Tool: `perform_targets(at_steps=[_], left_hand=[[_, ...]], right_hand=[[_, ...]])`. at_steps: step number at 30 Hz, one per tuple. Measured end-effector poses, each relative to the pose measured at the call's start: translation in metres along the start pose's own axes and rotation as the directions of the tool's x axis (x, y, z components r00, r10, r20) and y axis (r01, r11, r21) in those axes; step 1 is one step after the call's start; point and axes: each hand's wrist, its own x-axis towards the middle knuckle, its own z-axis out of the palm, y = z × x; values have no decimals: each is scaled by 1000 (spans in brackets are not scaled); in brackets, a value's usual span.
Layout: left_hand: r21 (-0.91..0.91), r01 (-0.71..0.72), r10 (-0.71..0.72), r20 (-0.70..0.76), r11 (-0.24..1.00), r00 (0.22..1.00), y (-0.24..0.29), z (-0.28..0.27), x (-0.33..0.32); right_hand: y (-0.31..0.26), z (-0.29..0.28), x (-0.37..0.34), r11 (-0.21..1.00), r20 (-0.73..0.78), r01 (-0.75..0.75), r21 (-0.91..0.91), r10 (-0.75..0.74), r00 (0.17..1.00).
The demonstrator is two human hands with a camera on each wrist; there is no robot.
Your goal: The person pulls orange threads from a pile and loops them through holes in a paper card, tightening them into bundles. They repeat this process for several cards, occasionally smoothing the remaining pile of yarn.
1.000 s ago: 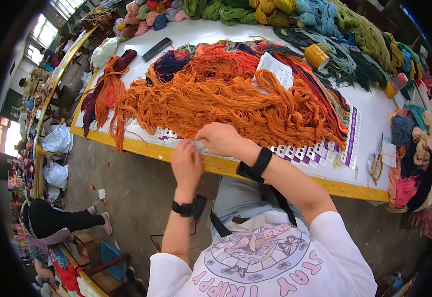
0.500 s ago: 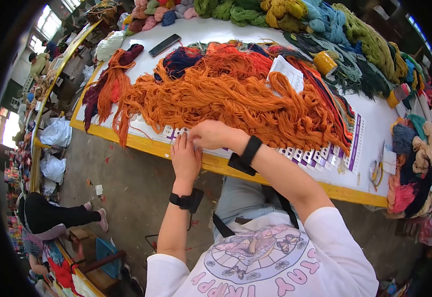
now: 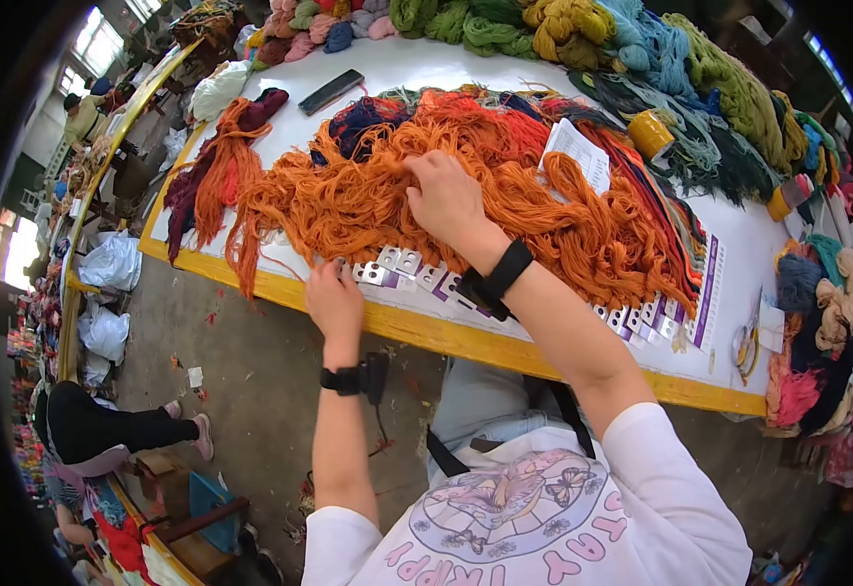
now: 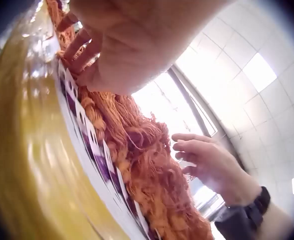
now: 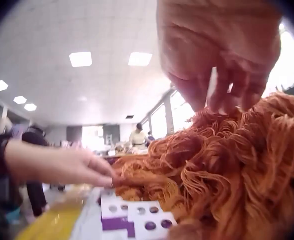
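A big heap of orange yarn skeins (image 3: pixel 348 210) lies along the front of the white table. My right hand (image 3: pixel 449 200) is over the middle of the heap, fingertips down at the top strands in the right wrist view. Near the front edge, my left hand (image 3: pixel 335 301) has its fingertips at the heap's lower left border, beside the white-and-purple cards with punched holes (image 3: pixel 409 262). Its fingers (image 4: pixel 82 47) reach over the card ends in the left wrist view. Orange loops run from the heap over the upper parts of the cards.
The table has a yellow front edge (image 3: pixel 465 337). A phone (image 3: pixel 332 91), a printed paper (image 3: pixel 578 156), a yellow spool (image 3: pixel 650 135) and scissors (image 3: pixel 745 352) lie around the heap. Green and blue skeins (image 3: pixel 631 39) line the back. Dark red yarn (image 3: pixel 187 195) hangs at left.
My hands were together at the front edge, a small whitish thing at the fingertips at first. The right hand has moved up onto the yarn, the left slightly left. More cards show.
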Motion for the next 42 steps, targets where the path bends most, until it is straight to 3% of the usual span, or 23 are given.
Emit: perform_targets(at_steps=[1, 2, 3, 4, 7, 9, 10, 13, 15, 17, 18, 20, 23, 27, 29, 30, 31, 33, 35, 37, 39, 41, 42], left_hand=[[-13, 14, -13, 14, 1000, 1000, -12, 3, 13], [-52, -83, 81, -39, 995, 996, -17, 3, 28], [-86, -180, 172, -94, 980, 981, -21, 5, 44], [-112, -277, 260, -148, 954, 954, -24, 6, 60], [-404, -306, 312, -52, 862, 949, -30, 5, 102], [-431, -214, 212, -54, 877, 976, -33, -9, 110], [-446, -173, 169, -47, 878, 984, -31, -13, 113], [-255, -139, 53, -315, 957, 948, -16, -20, 93], [-294, -154, 36, -370, 943, 928, 12, -27, 66], [-555, -108, -6, -200, 825, 980, 57, -37, 31], [-610, -109, 40, -125, 785, 991, 79, -36, 14], [-705, -171, 197, -46, 688, 979, 125, -36, -16], [-761, -309, 478, 2, 571, 878, 178, -30, -48], [-781, -279, 568, 115, 559, 815, 224, -16, -75], [-764, -296, 586, 130, 573, 799, 235, -5, -82], [-768, -270, 579, 157, 580, 800, 238, 1, -86], [-769, -243, 569, 185, 592, 801, 239, 5, -90], [-746, -251, 580, 215, 617, 786, 239, 13, -96], [-721, -281, 590, 216, 633, 778, 237, 21, -100], [-689, -327, 597, 190, 647, 780, 232, 28, -104], [-674, -328, 583, 189, 662, 790, 236, 28, -106], [-658, -312, 560, 202, 685, 804, 238, 30, -108], [-635, -313, 546, 208, 706, 812, 239, 31, -108]], right_hand=[[-2, 2, 0, 995, 220, 103, -14, -97, 971], [-4, 5, -2, 979, 431, 204, -6, -182, 884], [-5, 8, -3, 954, 621, 298, 26, -250, 743], [-1, 16, -9, 970, 575, 239, 48, -223, 787], [10, 32, -15, 986, 482, 26, 164, -103, 870], [15, 28, -11, 943, 498, -175, 282, 12, 867], [11, 21, -16, 928, 451, -182, 327, 16, 892], [19, 6, -36, 931, 271, 58, 360, -164, 949], [18, -34, -56, 950, 390, 27, 310, -153, 908], [28, -82, -75, 875, 654, -246, 416, -100, 750], [41, -92, -88, 929, 637, -218, 298, -24, 770], [70, -108, -112, 983, 576, -179, 43, 122, 809], [97, -165, -144, 918, 446, -339, 207, 220, 868], [132, -253, -199, 878, 312, -450, 161, 388, 868], [155, -299, -232, 851, 98, -458, 259, 448, 889], [170, -323, -250, 846, -18, -488, 214, 503, 864], [186, -348, -268, 836, -134, -521, 174, 544, 828], [214, -400, -299, 720, -383, -590, 367, 694, 610], [256, -452, -336, 776, -693, -543, 320, 583, 424], [311, -508, -384, 793, -929, -602, 95, 288, 233], [341, -559, -418, 709, -992, -705, -24, 72, 106], [352, -598, -440, 429, -997, -902, 46, 81, -13], [370, -615, -454, 349, -998, -937, 23, 58, -3]])
